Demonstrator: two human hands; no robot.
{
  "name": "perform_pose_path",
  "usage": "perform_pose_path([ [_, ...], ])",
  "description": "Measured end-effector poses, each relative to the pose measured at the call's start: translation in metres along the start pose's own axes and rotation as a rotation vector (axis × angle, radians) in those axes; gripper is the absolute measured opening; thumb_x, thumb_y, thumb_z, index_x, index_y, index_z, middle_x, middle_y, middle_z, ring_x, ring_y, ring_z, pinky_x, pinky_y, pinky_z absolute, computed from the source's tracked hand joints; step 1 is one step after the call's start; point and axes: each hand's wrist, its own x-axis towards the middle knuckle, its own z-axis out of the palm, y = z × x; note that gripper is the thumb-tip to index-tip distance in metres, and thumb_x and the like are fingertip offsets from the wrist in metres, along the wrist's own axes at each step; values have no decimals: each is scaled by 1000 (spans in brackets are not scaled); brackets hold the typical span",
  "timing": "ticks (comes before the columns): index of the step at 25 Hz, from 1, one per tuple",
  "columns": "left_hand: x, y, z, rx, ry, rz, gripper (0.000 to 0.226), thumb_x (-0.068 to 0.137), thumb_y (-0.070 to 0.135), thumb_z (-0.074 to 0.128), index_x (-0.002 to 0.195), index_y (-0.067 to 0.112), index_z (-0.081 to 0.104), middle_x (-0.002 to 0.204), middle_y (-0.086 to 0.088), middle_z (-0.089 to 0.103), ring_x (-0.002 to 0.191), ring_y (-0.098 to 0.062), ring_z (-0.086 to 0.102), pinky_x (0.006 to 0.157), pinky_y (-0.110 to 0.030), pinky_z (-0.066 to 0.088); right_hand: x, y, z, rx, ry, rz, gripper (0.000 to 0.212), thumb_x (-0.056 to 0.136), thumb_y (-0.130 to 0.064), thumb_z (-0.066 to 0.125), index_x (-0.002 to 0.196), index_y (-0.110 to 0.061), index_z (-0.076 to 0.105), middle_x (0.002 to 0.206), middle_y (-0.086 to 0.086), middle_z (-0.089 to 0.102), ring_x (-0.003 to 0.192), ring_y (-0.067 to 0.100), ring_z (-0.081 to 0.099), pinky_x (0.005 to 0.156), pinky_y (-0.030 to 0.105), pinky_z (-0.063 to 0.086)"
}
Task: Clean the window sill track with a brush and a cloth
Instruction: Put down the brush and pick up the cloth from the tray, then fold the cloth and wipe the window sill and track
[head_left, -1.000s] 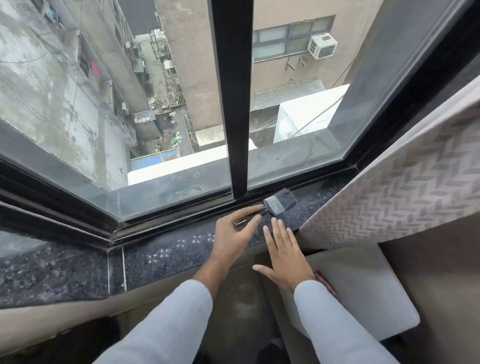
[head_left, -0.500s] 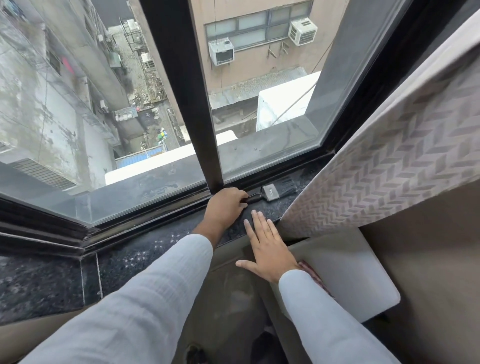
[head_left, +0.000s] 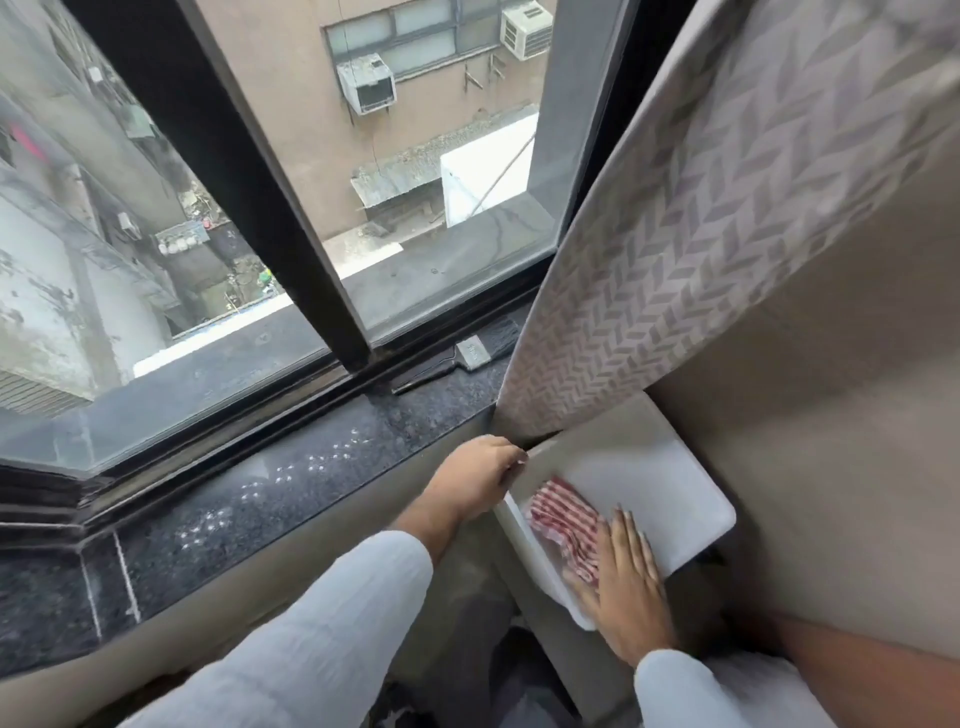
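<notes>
A black paint brush (head_left: 470, 354) with a metal ferrule lies alone on the dark granite sill (head_left: 291, 483), beside the window track (head_left: 228, 431); the curtain hides its bristle tip. A red-and-white striped cloth (head_left: 563, 517) lies crumpled on a white top (head_left: 660, 483) below the sill's right end. My right hand (head_left: 626, 587) lies flat on the cloth's near end, fingers stretched out. My left hand (head_left: 480, 475) is at the white top's left corner with its fingers curled; whether it grips the corner is unclear.
A herringbone curtain (head_left: 717, 218) hangs over the right end of the sill. A black window mullion (head_left: 291, 234) meets the track just left of the brush. A beige wall (head_left: 831, 467) rises at the right.
My left hand let go of the brush and drew back off the sill to the white top's corner. My right hand moved down from the sill onto the striped cloth. The view swung right.
</notes>
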Motion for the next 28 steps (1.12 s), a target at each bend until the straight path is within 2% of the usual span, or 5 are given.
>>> perform_pose_path([
  [3, 32, 28, 53, 69, -223, 45, 31, 102, 19, 57, 130, 11, 69, 127, -13, 72, 119, -34, 66, 97, -40, 55, -20, 38, 19, 13, -27, 61, 112, 88, -83, 0, 155, -1, 36, 169, 20, 25, 158, 35, 23, 131, 48, 15],
  [15, 64, 67, 64, 50, -442, 32, 25, 73, 34, 75, 94, 25, 67, 97, -4, 71, 91, -29, 69, 75, -37, 61, 33, 43, -14, 420, -42, 44, 62, 98, -32, 66, 152, -14, 43, 162, 14, 43, 156, 31, 28, 126, 47, 30],
  [20, 22, 48, -15, -562, 115, -195, 37, 65, 39, 80, 97, 27, 68, 83, 8, 74, 74, 5, 67, 73, -24, 58, 79, -19, -91, 862, 3, 54, 26, 91, -9, 72, 113, -21, 74, 98, -1, 79, 89, 7, 71, 85, 34, 58],
  [23, -24, 27, -53, -1020, 357, -302, 42, 75, 26, 91, 113, 19, 74, 107, -11, 81, 96, -14, 75, 90, -37, 63, 92, -82, -126, 986, 71, -23, 16, 91, -8, 75, 104, -18, 78, 89, -8, 78, 84, 1, 68, 78, 33, 58],
  [28, -117, -24, -99, -719, 720, -440, 18, 72, 32, 78, 85, 43, 77, 82, 19, 78, 75, 8, 69, 69, -15, 55, 97, -183, -135, 932, -22, -305, 24, 91, -32, 79, 114, -28, 73, 108, -8, 80, 103, 7, 72, 94, 31, 60],
])
